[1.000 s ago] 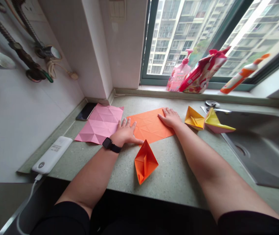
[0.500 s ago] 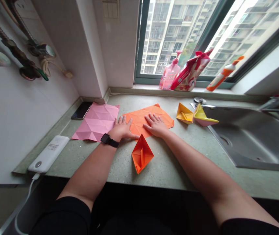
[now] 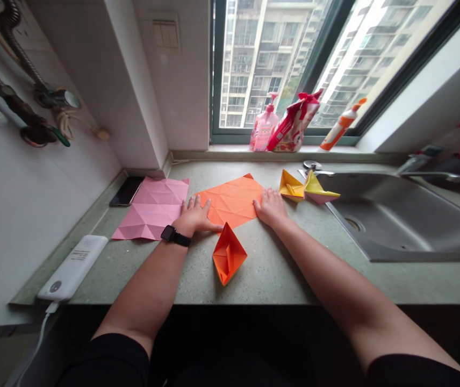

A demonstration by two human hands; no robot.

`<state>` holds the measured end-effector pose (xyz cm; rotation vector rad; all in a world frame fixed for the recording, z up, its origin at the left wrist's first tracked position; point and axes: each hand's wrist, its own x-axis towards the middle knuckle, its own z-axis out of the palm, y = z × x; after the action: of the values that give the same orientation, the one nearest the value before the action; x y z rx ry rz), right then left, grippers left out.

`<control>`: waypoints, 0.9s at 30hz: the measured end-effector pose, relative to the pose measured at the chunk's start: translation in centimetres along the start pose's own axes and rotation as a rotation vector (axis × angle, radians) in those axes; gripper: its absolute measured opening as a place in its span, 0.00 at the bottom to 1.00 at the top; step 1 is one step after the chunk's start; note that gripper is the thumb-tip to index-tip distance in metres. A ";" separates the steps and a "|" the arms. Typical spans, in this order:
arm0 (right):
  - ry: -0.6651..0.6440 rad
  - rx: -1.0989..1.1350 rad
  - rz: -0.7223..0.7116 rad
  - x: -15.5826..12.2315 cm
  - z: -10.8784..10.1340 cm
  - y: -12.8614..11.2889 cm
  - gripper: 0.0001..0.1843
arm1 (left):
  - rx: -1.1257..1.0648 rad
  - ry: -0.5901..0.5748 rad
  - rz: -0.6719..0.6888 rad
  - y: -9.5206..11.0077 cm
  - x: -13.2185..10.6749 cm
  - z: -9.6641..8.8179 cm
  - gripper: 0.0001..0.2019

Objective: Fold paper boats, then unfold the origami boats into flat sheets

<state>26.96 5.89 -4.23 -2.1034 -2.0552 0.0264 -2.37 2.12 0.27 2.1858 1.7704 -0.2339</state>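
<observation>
A creased sheet of orange paper (image 3: 230, 199) lies unfolded on the counter. My left hand (image 3: 195, 216) rests on its left edge with the fingers spread, the fingertips close to a creased pink sheet (image 3: 153, 204). At the orange sheet's right end, my right hand (image 3: 271, 207) lies flat with its fingers stretched out, covering that edge. Between my forearms sits a folded orange paper boat (image 3: 230, 255), its tip close to my left thumb. Neither hand grips anything.
A yellow-orange paper boat (image 3: 292, 188) and a yellow and pink one (image 3: 319, 189) stand beside the steel sink (image 3: 349, 236). On the left are a phone (image 3: 126, 192) and a white power bank (image 3: 72, 269) with a cable. A pump bottle (image 3: 264, 129) is on the windowsill.
My right hand has slid from the middle of the orange sheet to its right edge. My left hand stays in about the same place on the paper. The camera view has shifted slightly.
</observation>
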 end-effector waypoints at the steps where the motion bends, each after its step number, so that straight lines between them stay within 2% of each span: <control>1: 0.034 0.016 -0.094 -0.2 0.0 -0.9 0.42 | 0.001 -0.002 -0.002 0.0 0.0 0.0 0.71; 3: 0.030 0.076 -0.333 -0.4 0.0 -3.4 0.38 | 0.007 0.000 -0.001 -0.1 0.1 0.0 0.70; 5: -0.059 0.140 -0.545 -0.3 0.3 -6.1 0.37 | 0.010 0.004 0.001 -0.2 0.1 0.1 0.69; 8: -0.184 0.138 -0.668 0.1 1.1 -9.3 0.39 | -0.001 0.002 0.004 -0.2 0.0 0.1 0.68; 10: -0.222 0.100 -0.635 0.7 1.6 -9.9 0.40 | -0.004 -0.011 0.004 -0.2 -0.2 0.0 0.68; 12: -0.218 0.063 -0.551 1.4 1.7 -9.0 0.41 | -0.003 -0.017 0.002 -0.1 -0.4 -0.1 0.68; 17: -0.193 0.026 -0.269 3.2 0.9 -3.9 0.45 | 0.002 -0.003 0.005 0.0 -0.6 -0.3 0.68; 20: -0.192 0.014 -0.137 3.7 0.4 -1.8 0.46 | 0.003 0.011 -0.010 -0.3 -0.8 -0.4 0.69; 24: -0.176 0.023 -0.106 3.9 0.6 -1.2 0.46 | 0.006 0.051 -0.056 -0.9 -1.1 -0.9 0.70; 27: -0.117 0.057 -0.123 3.9 1.1 -1.1 0.43 | -0.023 0.171 -0.079 -1.4 -0.9 -1.8 0.58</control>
<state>25.83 9.94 -4.59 -1.9831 -2.2189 0.1919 -4.10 2.14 2.06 2.1793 1.9416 -0.0452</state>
